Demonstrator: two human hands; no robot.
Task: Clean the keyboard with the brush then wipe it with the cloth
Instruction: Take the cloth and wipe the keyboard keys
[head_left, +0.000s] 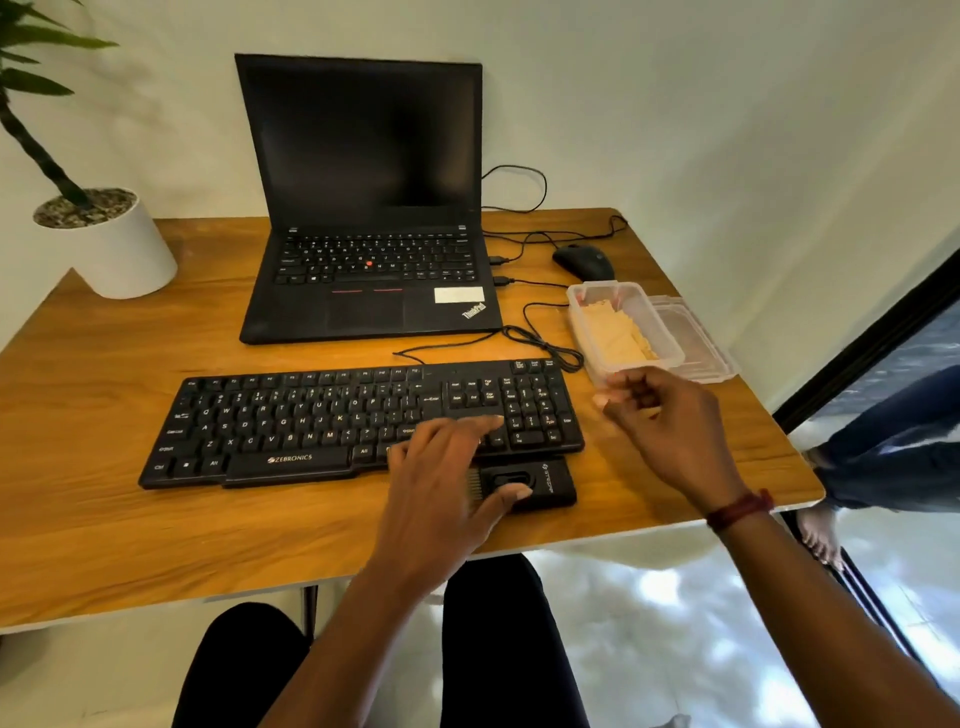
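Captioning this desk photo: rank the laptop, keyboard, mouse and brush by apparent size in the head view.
1. laptop
2. keyboard
3. brush and mouse: unsure; the brush is nearer and partly under the left hand.

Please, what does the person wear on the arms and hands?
No sleeves or gloves are in view. The right hand has a dark red band around its wrist. The left hand has no band on its wrist.

Brush (550, 483) lies before keyboard (311, 415), laptop (363, 280) behind it, cloth (618, 332) in container (595, 286) at right.
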